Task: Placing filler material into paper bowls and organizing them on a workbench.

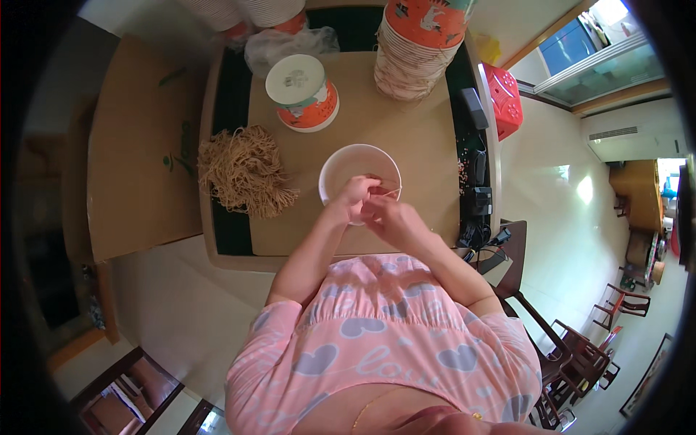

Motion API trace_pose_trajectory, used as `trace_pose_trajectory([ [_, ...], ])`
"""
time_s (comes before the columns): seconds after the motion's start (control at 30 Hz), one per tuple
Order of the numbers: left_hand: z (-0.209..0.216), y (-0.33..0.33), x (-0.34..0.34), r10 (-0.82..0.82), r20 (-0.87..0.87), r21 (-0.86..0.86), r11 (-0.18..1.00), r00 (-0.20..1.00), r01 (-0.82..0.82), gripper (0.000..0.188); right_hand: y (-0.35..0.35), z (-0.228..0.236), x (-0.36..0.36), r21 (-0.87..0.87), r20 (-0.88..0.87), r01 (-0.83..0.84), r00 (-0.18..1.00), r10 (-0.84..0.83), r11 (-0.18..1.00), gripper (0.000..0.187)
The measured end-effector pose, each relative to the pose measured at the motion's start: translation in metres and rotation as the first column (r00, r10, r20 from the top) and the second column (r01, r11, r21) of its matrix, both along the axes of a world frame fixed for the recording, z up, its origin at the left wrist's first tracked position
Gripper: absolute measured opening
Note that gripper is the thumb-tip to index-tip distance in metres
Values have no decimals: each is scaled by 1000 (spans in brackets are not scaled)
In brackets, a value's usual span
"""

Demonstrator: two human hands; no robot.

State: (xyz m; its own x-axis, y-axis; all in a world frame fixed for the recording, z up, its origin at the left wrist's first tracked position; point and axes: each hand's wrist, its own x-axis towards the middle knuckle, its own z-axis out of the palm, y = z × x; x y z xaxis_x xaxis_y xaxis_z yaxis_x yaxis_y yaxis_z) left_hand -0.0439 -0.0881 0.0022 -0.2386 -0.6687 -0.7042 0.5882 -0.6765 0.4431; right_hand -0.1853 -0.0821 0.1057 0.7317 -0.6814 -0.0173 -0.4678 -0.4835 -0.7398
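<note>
The head view shows the person's left hand [356, 193] and right hand [395, 221] meeting over the near rim of a white paper tub [349, 163], which serves here as the landmark. The tub lies straight ahead of both wrists, mouth up and axis roughly upright; the left hand reaches a little farther across its opening, while the right comes in from the near right side. The fingers of both hands are bent and drawn close together; a thin pale strand [392, 191] runs from them to the tub's right rim, but I cannot tell which hand grips it. Left of the tub lies a tangled bundle of tan cord [243, 170]; beyond it, to the far left, an upturned printed paper tub [310, 110]; to the far right, a stack of nested paper tubs [411, 72].
</note>
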Motion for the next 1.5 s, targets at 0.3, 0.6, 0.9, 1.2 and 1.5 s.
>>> trace_pose_trajectory([
  [0.3, 3, 21, -8, 103, 221, -193, 979, 970, -60, 8, -69, -25, 4, -214, -424, -227, 898, 119, 950, 11],
  [0.6, 5, 27, -9, 144, 413, -422, 906, 899, 49, 7, -58, -34, -6, -94, -235, -54, 972, 31, 994, 8],
  [0.9, 22, 11, -13, 74, 317, -318, 947, 946, 33, 12, -63, -44, -14, 240, 132, 183, 967, -219, 953, 7],
  [1.2, 1, 10, -16, 73, 252, -262, 965, 965, -4, 10, -65, -49, -13, 219, 98, 245, 958, -271, 944, 11],
  [1.5, 11, 11, -12, 114, 286, -253, 967, 951, -39, 9, -72, -42, -9, 574, 49, 304, 914, -402, 761, 15],
])
